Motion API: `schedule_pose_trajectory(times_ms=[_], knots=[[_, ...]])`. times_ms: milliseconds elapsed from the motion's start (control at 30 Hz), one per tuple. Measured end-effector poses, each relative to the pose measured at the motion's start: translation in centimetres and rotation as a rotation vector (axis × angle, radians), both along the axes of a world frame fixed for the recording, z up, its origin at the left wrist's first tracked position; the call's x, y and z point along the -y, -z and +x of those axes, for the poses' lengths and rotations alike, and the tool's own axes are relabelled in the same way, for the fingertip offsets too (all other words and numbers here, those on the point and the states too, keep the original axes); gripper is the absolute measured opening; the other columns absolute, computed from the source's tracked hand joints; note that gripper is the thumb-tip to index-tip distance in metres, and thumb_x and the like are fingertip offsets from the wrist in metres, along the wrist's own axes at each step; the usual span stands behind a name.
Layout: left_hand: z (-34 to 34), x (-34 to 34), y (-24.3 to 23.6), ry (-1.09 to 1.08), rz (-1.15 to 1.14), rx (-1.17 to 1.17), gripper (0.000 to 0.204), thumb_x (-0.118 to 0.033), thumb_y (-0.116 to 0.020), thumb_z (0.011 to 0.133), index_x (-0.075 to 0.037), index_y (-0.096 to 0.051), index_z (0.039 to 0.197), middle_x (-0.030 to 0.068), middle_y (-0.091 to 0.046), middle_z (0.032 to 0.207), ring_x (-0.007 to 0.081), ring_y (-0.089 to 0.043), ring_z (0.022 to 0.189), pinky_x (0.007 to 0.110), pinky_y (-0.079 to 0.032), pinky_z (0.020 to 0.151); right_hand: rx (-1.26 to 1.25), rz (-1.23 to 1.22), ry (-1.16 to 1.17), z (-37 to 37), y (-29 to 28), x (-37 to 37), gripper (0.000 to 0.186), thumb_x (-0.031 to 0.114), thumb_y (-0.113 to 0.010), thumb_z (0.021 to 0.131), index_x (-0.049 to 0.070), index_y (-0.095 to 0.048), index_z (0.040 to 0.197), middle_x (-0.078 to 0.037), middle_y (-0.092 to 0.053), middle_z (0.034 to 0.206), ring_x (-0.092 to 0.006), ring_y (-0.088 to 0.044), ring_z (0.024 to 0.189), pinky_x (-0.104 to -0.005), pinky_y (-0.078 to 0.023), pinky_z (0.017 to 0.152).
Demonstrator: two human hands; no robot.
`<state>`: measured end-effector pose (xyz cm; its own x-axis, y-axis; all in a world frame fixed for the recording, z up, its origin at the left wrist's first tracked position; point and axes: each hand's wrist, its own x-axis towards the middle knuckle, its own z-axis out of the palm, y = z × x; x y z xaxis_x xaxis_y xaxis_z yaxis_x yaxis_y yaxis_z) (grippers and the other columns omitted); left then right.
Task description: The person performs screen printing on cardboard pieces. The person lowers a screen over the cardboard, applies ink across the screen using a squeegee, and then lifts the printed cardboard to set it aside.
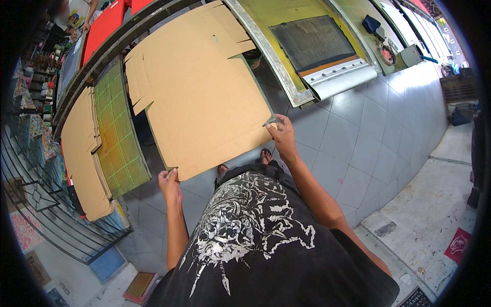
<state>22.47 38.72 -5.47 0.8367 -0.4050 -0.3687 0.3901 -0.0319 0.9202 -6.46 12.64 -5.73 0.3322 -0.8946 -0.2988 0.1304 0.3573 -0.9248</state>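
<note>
Fingers of the right hand [282, 134] pinch the near right corner of a large flat cardboard sheet [199, 82], with the thumb on top of the edge. The left hand [170, 182] is closed on the near left corner of the same sheet, fingers under it and thumb above. The sheet is a die-cut box blank, brown, with slots and flaps cut along its sides. It is held in front of the person's chest, above a green work surface [118, 134] with a grid of lines on it, and it covers a part of this surface. Left of the green surface lies a stack of similar cardboard blanks [82, 153]. To the right, just beside the sheet, a printing screen in a metal frame [307, 46] stands tilted up, with yellow mesh and a dark rectangle in the middle. Below is a floor of grey tiles [378, 133], and the person's toes show under the sheet.
</note>
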Motion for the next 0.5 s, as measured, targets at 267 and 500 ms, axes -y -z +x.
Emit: schedule_pose_trajectory(times_ms=[267,500], knots=[[0.35,-0.12,0.48,-0.022,-0.005,-0.054,0.034,0.004,-0.062,0.085,-0.007,-0.037,0.103,0.013,-0.064,0.092,0.0181,-0.063,0.083,0.029,-0.052,0.074,0.059,0.007,0.016,-0.04,0.28,0.15,0.048,0.001,-0.06,0.086,-0.004,-0.037,0.127,-0.015,-0.063,0.1,-0.0179,-0.063,0.089,-0.027,-0.05,0.075],[0.29,-0.29,0.65,-0.036,-0.009,-0.078,0.032,0.003,-0.061,0.086,-0.007,-0.037,0.104,0.0118,-0.063,0.094,0.0178,-0.063,0.085,0.029,-0.051,0.075,0.059,-0.015,0.032,0.21,-0.3,-0.09,0.047,0.002,-0.061,0.086,-0.004,-0.038,0.127,-0.01,-0.065,0.092,-0.013,-0.062,0.081,-0.0228,-0.048,0.07]])
